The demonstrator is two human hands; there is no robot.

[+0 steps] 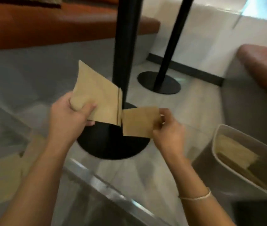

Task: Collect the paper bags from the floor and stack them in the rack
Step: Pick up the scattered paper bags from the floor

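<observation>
My left hand (70, 114) grips a stack of flat brown paper bags (96, 93) by its lower left corner, held tilted above the floor. My right hand (168, 132) pinches one smaller brown paper bag (139, 122) by its right edge, its left edge touching the stack. At the lower right a beige rack (217, 162) holds several bags stacked flat (233, 152). More brown bags (4, 175) lie blurred at the lower left, partly behind my left forearm.
A thick black table pole (123, 46) rises from a round black base (111, 144) right beneath my hands. A second pole and base (158, 82) stand behind. Orange seats (48, 25) line the back and right. A shiny metal bar (106, 188) crosses the foreground.
</observation>
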